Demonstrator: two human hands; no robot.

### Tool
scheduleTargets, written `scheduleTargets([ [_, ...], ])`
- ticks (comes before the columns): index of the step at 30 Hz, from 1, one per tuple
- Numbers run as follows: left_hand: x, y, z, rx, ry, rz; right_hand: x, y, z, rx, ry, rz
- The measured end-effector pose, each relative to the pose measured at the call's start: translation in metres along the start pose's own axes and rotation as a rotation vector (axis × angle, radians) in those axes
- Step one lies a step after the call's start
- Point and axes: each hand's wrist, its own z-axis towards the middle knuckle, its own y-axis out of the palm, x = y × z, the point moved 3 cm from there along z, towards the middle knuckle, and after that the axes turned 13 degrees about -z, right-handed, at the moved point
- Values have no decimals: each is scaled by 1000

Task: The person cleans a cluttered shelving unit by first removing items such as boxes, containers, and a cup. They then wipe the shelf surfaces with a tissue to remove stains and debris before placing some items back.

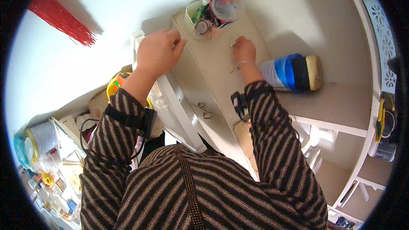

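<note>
Your right hand (244,50) rests on the dusty top of the white shelf (213,66), fingers curled in and pinched on a small pale scrap (232,41) at the fingertips; what the scrap is, you cannot tell from here. A thin band circles that wrist. Your left hand (158,52) lies knuckles-up over the upper edge of the white door panel (177,106), fingers bent down around the edge and gripping it, just left of the shelf top.

Beyond your right hand, at the far corner of the shelf top, stands a pale container (197,19) stuffed with small items, touching a clear round tub (226,5) beside it. To the right of your right wrist, a roll-like bundle (289,72) in white, blue and black with a tan end lies on its side on the lower shelf board. Far down to your left sits a white spool (42,138) among cluttered small things.
</note>
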Motion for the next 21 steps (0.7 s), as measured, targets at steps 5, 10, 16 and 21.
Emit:
scheduleTargets([
  [5,-2,1,0,-38,-24,-15,-9,-2,-17,50,-105,134],
  [10,1,0,2,-35,-7,13,-11,-7,6,163,-34,92],
  [16,1,0,0,-36,-38,-23,-7,-4,-4,-163,4,114],
  [21,-1,0,1,-35,-42,-8,-7,-13,20,-88,138,-51],
])
